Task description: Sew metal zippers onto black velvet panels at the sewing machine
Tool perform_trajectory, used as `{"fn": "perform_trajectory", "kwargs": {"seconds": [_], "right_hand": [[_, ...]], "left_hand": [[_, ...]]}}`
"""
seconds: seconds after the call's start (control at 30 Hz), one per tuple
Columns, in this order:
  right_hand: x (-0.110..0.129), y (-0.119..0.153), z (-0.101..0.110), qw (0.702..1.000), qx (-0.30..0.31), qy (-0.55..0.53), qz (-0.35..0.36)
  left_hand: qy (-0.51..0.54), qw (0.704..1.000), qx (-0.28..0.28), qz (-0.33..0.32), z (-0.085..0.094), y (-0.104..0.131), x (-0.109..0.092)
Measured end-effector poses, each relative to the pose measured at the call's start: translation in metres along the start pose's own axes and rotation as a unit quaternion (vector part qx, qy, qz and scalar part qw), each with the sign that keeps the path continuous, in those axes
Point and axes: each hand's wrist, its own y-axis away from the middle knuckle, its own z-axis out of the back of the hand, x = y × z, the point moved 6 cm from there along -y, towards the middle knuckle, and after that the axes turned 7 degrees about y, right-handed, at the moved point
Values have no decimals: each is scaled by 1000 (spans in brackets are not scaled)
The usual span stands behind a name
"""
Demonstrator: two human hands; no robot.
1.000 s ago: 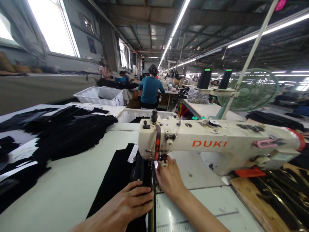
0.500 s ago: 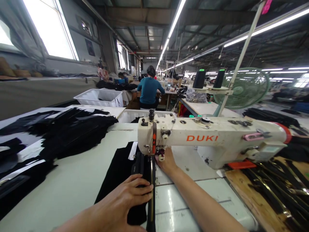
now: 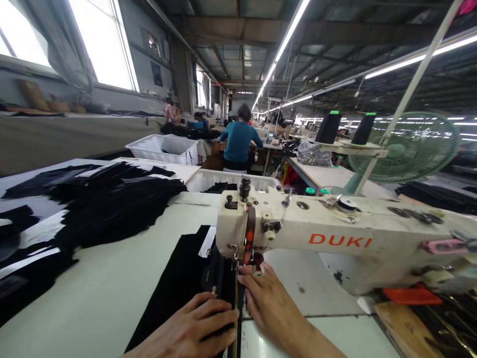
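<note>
My left hand (image 3: 204,323) lies palm down, fingers stretched out, over a piece of black fabric (image 3: 167,293) and the edge of a zipper (image 3: 236,318) with metallic teeth. My right hand (image 3: 274,303) is just below the needle area of a white sewing machine (image 3: 298,233) marked DUKI, its thumb and fingers closed on the zipper's right edge. The zipper runs straight up under the presser foot, which is partly hidden by my fingers. A white label (image 3: 207,241) and a dark tag (image 3: 207,276) lie on the fabric.
Black fabric pieces (image 3: 122,204) are heaped at left on the table. White bins (image 3: 164,148) stand beyond it. Thread cones (image 3: 328,127) and a green fan (image 3: 406,146) are at right. A person in a blue top (image 3: 238,141) sits ahead, back turned. Zippers (image 3: 447,323) lie lower right.
My right hand has come back from behind the machine head to the near side of the needle, onto the zipper's edge. My left hand stays on the fabric. The view has shifted.
</note>
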Motion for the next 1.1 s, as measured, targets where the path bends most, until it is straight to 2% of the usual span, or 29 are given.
{"fn": "perform_trajectory", "kwargs": {"seconds": [0.1, 0.27, 0.4, 0.47, 0.63, 0.77, 0.93, 1.1], "right_hand": [[-2, -4, 1, 1000, -1, 0, -3], [-3, -6, 8, 999, -31, 6, -10], [-1, -6, 15, 998, -64, -13, -9], [1, -6, 19, 996, -78, -42, 5], [4, -6, 26, 991, -111, -72, 33], [5, -8, 23, 992, -98, -71, 41], [3, -8, 17, 994, -77, -72, 28], [5, -9, 20, 993, -94, -71, 28]], "left_hand": [[-9, 1000, 3, -5, 4, -4, 4], [-34, 999, -4, -5, 31, -16, 1], [-16, 999, -4, 48, 52, -27, -3], [-9, 997, -4, 71, 57, -31, -1], [-10, 996, 34, 85, 48, -28, 16], [-11, 994, 37, 105, 42, -25, 32], [-8, 996, 30, 87, 47, -28, 26], [-21, 993, 44, 108, 43, -23, 29]]}}
